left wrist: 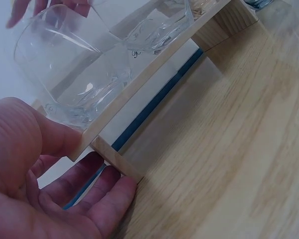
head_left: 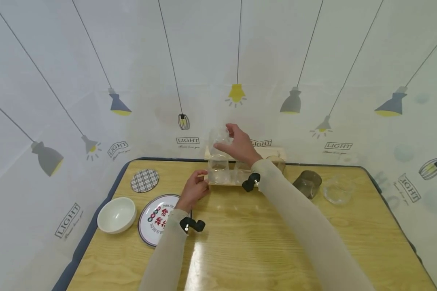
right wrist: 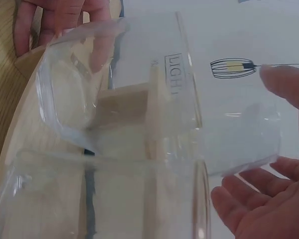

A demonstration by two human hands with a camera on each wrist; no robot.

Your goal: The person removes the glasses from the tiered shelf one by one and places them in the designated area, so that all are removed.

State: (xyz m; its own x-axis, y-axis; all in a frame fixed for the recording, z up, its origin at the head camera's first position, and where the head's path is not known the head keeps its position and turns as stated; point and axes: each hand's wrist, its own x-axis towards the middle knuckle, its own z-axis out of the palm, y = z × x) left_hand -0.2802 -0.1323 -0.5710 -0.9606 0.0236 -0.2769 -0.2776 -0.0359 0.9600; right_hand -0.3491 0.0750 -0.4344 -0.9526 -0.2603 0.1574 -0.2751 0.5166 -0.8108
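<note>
On my left sit a white bowl (head_left: pixel 116 214) and a plate (head_left: pixel 153 218) on the table (head_left: pixel 240 250). My left hand (head_left: pixel 194 190) presses on the end of the wooden rack (left wrist: pixel 114 154), thumb on top and fingers loosely curled under it. My right hand (head_left: pixel 239 145) grips a clear glass (head_left: pixel 219 139) above the rack. I think one glass (head_left: pixel 218 169) is already stored. This one is not down yet. A dark cup (head_left: pixel 307 184) and a clear cup (head_left: pixel 338 190) still wait on my right.
</note>
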